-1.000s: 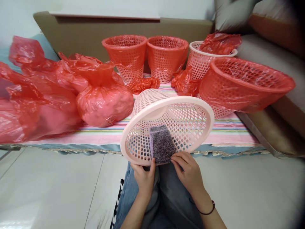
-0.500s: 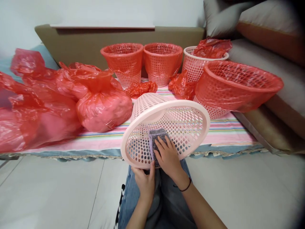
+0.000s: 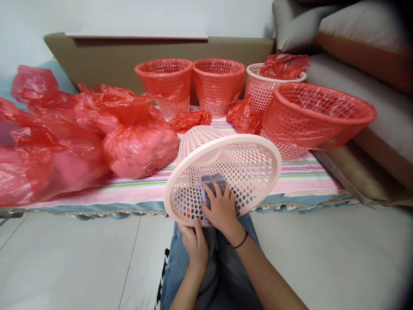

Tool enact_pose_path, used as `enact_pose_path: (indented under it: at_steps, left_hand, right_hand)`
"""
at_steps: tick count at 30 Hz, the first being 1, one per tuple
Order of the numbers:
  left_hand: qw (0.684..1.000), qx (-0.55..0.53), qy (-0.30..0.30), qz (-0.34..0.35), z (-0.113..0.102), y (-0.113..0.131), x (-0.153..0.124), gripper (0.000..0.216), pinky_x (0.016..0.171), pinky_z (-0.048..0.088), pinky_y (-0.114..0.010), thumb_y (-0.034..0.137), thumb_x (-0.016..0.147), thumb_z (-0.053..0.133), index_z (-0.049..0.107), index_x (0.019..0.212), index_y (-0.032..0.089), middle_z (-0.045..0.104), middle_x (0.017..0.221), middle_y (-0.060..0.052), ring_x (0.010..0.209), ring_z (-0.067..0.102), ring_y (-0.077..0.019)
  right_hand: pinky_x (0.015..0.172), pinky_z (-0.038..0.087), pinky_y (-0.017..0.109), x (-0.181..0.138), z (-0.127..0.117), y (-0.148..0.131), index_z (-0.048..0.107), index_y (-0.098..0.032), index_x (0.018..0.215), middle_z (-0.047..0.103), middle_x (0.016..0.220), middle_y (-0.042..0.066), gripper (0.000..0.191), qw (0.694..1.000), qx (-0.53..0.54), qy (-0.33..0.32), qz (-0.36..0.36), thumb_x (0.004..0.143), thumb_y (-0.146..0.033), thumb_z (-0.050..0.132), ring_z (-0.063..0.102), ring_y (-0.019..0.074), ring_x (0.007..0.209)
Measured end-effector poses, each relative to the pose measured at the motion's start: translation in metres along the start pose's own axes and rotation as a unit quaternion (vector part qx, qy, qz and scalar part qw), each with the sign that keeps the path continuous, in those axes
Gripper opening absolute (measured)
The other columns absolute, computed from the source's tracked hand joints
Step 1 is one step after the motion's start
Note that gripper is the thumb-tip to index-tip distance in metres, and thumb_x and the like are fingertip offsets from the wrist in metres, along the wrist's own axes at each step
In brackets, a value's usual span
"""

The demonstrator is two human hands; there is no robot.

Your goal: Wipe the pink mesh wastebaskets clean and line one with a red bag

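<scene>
A pale pink perforated plastic basket (image 3: 193,168) lies tilted over my knees with its mouth facing me. My left hand (image 3: 195,245) grips its lower rim, thumb on the inside and fingers underneath. Inside the basket, my right hand (image 3: 222,209) presses a grey-and-lilac scrubbing sponge (image 3: 211,178) against the lower wall. The right fingers are spread over the sponge's grey face, and part of the sponge is hidden beneath that hand.
Red bags cover two upright baskets (image 3: 164,82) (image 3: 219,82) and a tilted basket (image 3: 300,125). Another pink basket (image 3: 261,88) holds a crumpled red bag (image 3: 284,65). Full red bags (image 3: 138,146) fill the left. Cushions (image 3: 355,26) are stacked right, beside the striped cloth (image 3: 306,176).
My right hand has shifted slightly left and down over the sponge, its fingers more bent. My left thumb has moved a little left along the rim. The basket has hardly moved.
</scene>
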State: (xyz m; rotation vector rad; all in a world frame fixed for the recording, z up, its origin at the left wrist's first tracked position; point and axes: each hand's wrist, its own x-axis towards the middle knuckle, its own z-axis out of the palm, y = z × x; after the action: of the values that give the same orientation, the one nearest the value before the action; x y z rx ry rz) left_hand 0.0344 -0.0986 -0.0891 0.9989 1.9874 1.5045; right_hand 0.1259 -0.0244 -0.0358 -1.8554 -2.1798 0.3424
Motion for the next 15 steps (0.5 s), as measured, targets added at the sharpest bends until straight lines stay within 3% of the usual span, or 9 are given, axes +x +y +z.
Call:
enact_pose_path:
  at_steps: [3, 8, 15]
  left_hand:
    - [1.000, 0.004, 0.000, 0.014, 0.000, 0.000, 0.000, 0.040, 0.073, 0.054, -0.042, 0.055, 0.088, 0.053, 0.050, 0.102, 0.018, 0.068, 0.091, -0.015, 0.090, 0.070, -0.0332]
    - [1.000, -0.009, -0.001, 0.026, 0.000, 0.002, -0.001, 0.034, 0.065, 0.051, -0.038, 0.052, 0.090, 0.053, 0.049, 0.097, 0.020, 0.066, 0.081, -0.009, 0.077, 0.068, -0.0275]
    - [1.000, 0.015, 0.007, 0.027, 0.001, -0.002, -0.001, 0.033, 0.054, 0.046, -0.034, 0.056, 0.090, 0.050, 0.044, 0.089, 0.023, 0.065, 0.073, -0.006, 0.066, 0.066, -0.0257]
  right_hand:
    - [0.107, 0.032, 0.065, 0.000, -0.006, 0.006, 0.053, -0.029, 0.145, 0.042, 0.157, 0.007, 0.057, 0.999, -0.011, -0.031, -0.019, 0.088, -0.030, 0.056, 0.032, 0.0490, 0.139]
    - [0.106, 0.037, 0.053, 0.008, -0.019, 0.013, 0.057, -0.029, 0.139, 0.050, 0.151, 0.002, 0.058, 0.993, -0.014, -0.077, -0.083, 0.083, -0.019, 0.050, 0.039, 0.0385, 0.135]
    - [0.100, 0.041, 0.054, 0.009, -0.020, 0.012, 0.049, -0.030, 0.148, 0.043, 0.157, 0.001, 0.065, 0.996, -0.044, -0.074, -0.012, 0.084, -0.031, 0.057, 0.045, 0.0402, 0.123]
